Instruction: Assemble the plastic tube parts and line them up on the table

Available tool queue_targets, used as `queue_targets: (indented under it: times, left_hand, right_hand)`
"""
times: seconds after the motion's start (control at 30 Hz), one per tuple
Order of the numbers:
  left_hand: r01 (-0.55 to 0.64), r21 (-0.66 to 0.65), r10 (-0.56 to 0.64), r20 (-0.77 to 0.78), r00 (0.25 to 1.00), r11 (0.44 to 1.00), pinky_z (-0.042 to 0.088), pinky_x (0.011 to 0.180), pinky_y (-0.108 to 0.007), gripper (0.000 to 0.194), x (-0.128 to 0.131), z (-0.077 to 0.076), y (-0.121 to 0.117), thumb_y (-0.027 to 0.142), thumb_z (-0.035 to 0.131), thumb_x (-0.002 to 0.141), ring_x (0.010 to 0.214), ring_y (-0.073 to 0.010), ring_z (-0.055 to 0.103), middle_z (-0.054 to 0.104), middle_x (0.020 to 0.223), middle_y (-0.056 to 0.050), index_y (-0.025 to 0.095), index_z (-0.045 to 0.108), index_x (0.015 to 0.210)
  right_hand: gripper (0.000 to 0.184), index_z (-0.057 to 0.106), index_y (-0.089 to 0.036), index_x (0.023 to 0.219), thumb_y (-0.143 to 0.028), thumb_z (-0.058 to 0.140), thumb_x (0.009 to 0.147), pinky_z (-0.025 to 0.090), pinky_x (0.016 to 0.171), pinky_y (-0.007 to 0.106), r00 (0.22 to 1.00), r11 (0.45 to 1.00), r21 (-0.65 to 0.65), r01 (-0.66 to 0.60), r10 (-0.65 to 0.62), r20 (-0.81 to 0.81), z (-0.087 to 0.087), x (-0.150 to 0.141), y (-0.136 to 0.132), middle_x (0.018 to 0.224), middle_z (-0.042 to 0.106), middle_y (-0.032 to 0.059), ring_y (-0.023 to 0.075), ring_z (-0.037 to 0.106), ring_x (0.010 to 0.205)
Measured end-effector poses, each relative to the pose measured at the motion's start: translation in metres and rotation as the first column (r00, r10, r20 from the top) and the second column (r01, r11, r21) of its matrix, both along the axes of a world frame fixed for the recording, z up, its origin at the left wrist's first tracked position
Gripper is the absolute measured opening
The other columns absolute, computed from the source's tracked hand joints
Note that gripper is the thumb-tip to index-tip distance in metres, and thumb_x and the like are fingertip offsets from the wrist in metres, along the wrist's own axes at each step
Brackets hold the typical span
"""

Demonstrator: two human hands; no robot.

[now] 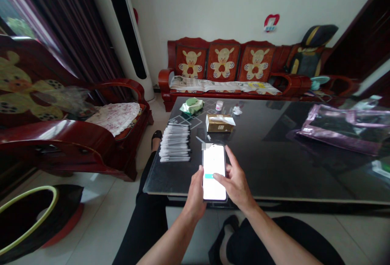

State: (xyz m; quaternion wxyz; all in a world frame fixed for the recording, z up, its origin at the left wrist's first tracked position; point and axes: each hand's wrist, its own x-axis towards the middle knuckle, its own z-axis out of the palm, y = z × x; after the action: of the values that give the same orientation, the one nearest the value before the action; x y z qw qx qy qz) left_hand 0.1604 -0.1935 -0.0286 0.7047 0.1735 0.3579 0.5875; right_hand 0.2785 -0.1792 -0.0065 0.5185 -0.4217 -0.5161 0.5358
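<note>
A smartphone (214, 188) with a bright white screen is held upright over the near edge of the dark table. My left hand (196, 194) grips its left side, thumb along the edge. Around its right side my right hand (239, 184) is closed, with the thumb on the screen by a blue-green button and the index finger along the upper right edge. Just beyond the phone lie small white pieces (209, 137). To the left is a neat row of slim white pen-like sticks (175, 143).
On the black table (258, 163) stand a tissue box (219, 123), a green wipes pack (191, 106), a small jar (219, 105) and a crumpled tissue (237, 110). A purple-edged plastic bag (338, 145) lies right. A lined bin (55, 216) stands lower left, near a wooden armchair (122, 151).
</note>
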Motion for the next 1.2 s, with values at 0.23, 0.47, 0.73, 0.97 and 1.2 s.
queue_targets:
  times: [0.23,0.47,0.73,0.97,1.2]
  left_hand:
    - [-0.009,-0.004,0.009,-0.005,1.000,1.000,0.050,0.068,-0.031,0.053,0.000,-0.003,0.000,0.055,0.059,0.081,0.079,-0.0238,0.068,0.071,0.088,-0.012,0.008,0.064,0.104]
    - [0.041,-0.021,-0.041,0.028,0.999,0.999,0.051,0.065,-0.030,0.057,0.005,0.015,0.002,0.056,0.062,0.078,0.076,-0.0246,0.069,0.072,0.085,-0.013,0.007,0.065,0.107]
    - [0.135,-0.066,-0.131,0.069,0.989,0.989,0.051,0.070,-0.032,0.051,0.031,0.037,0.008,0.053,0.061,0.080,0.081,-0.0264,0.069,0.073,0.089,-0.014,0.007,0.067,0.104]
    - [0.200,-0.029,-0.199,0.033,0.979,0.979,0.048,0.064,-0.029,0.048,0.060,0.039,0.011,0.053,0.058,0.082,0.075,-0.0245,0.069,0.073,0.088,-0.013,0.008,0.068,0.098]
    - [0.247,-0.025,-0.248,-0.017,0.969,0.969,0.046,0.062,-0.027,0.048,0.076,0.032,0.018,0.053,0.056,0.083,0.071,-0.0217,0.067,0.073,0.086,-0.013,0.008,0.069,0.096]
  right_hand:
    - [0.094,0.010,-0.028,0.151,-0.023,0.068,0.077,0.057,0.066,0.036,1.000,1.000,-0.008,-0.011,0.011,-0.003,0.002,-0.001,-0.001,0.105,0.069,0.0096,0.0224,0.069,0.077]
    - [0.098,0.011,-0.027,0.151,-0.024,0.072,0.074,0.057,0.066,0.038,0.997,0.997,-0.009,0.075,-0.075,0.020,0.015,0.005,-0.002,0.100,0.071,0.0078,0.0237,0.069,0.076]
    - [0.080,0.026,-0.020,0.148,-0.041,0.065,0.082,0.054,0.077,0.039,0.974,0.972,-0.054,0.227,-0.227,0.009,0.038,0.044,-0.016,0.099,0.072,0.0089,0.0246,0.069,0.084]
    - [0.055,0.051,-0.023,0.134,-0.039,0.064,0.084,0.040,0.102,0.043,0.951,0.951,-0.119,0.285,-0.295,-0.086,0.019,0.085,-0.043,0.121,0.065,0.0101,0.0279,0.058,0.114]
    - [0.044,0.060,-0.024,0.125,-0.035,0.065,0.083,0.035,0.106,0.047,0.930,0.946,-0.110,0.305,-0.321,-0.180,0.006,0.096,-0.041,0.129,0.061,0.0102,0.0303,0.052,0.122]
